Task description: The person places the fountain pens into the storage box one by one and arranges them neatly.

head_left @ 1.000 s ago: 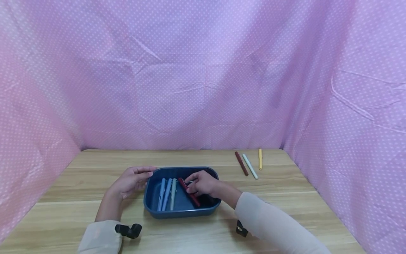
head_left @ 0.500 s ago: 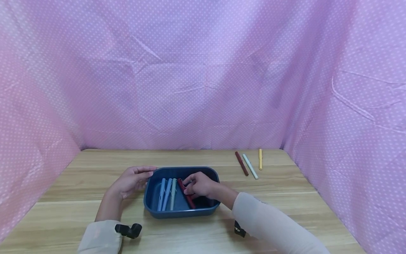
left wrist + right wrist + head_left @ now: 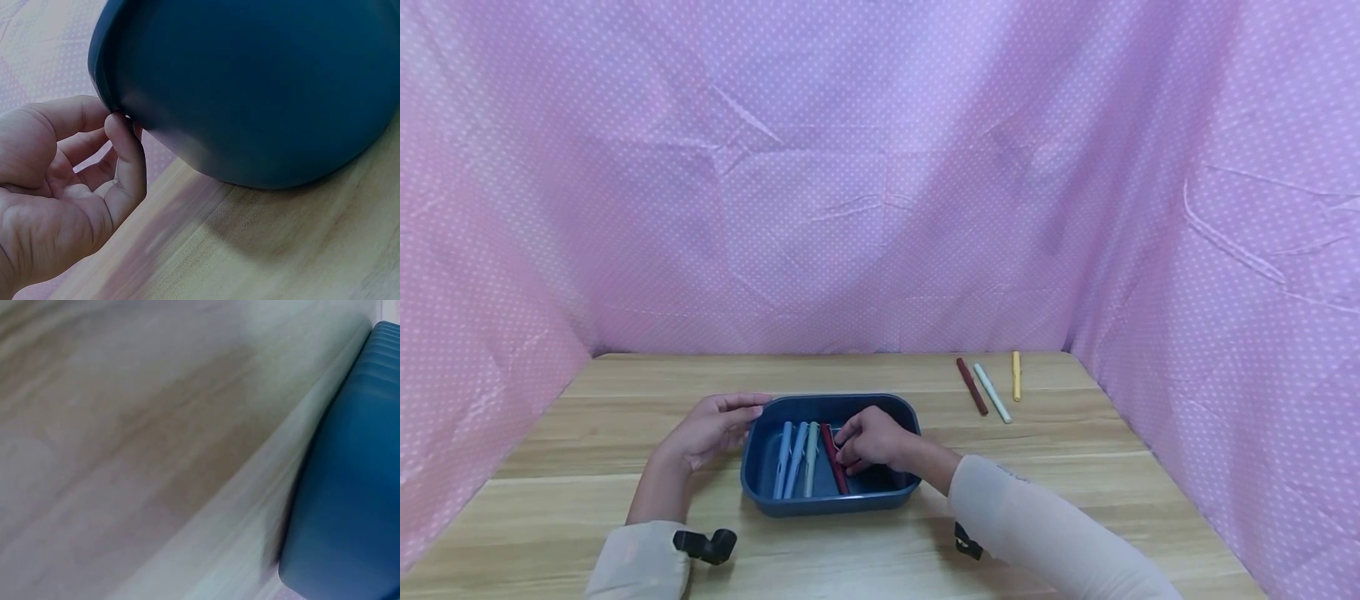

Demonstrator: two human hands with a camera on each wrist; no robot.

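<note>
We see the red pen [image 3: 834,464] lying inside the blue box [image 3: 820,506], just right of the green pen [image 3: 810,461] and apart from it, with the box midway between the left and right edges of the table [image 3: 820,558]. The right hand [image 3: 874,437] reaches in, bent fingers touching the red pen's right side; whether they pinch it we cannot tell, since some are hidden and the right wrist view misses them. The left hand [image 3: 711,429] pinches the box's rim at its far left corner. We judge the red pen light, stiff and fairly sturdy, its smooth barrel a little slippery and perhaps apt to roll; a pinch from both sides at mid-barrel looks like the surest hold. Its long axis runs from the box's far edge towards the near one, the far end leaning slightly left, whereas the blue pens [image 3: 795,461] lean the other way.
</note>
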